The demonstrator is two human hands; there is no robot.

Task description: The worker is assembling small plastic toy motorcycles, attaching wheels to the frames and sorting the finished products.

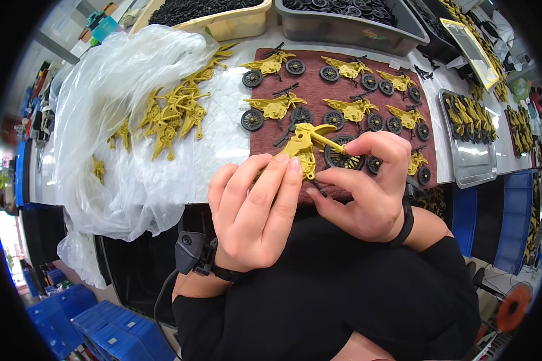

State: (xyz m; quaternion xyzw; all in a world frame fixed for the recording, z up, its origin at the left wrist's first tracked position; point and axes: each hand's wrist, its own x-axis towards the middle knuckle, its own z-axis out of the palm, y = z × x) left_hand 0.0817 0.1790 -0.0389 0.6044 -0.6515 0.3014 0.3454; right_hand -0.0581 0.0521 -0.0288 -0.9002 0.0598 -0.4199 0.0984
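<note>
Above the front edge of the mat, both my hands are closed on one yellow toy motorcycle. My left hand grips its body between fingers and thumb. My right hand is at its fork end, with the index fingertip beside the hub of a black spoked wheel and the thumb low by a small black part. Whether that wheel is fixed to the fork, I cannot tell. Rows of similar toy motorcycles with black wheels and handlebars lie on the dark red mat; my hands hide some of them.
Loose yellow bodies lie left, beside a crumpled clear plastic bag. Behind the mat stand a cream bin and a grey bin of black parts. At right, a metal tray holds yellow-black pieces. Blue crates stand low left.
</note>
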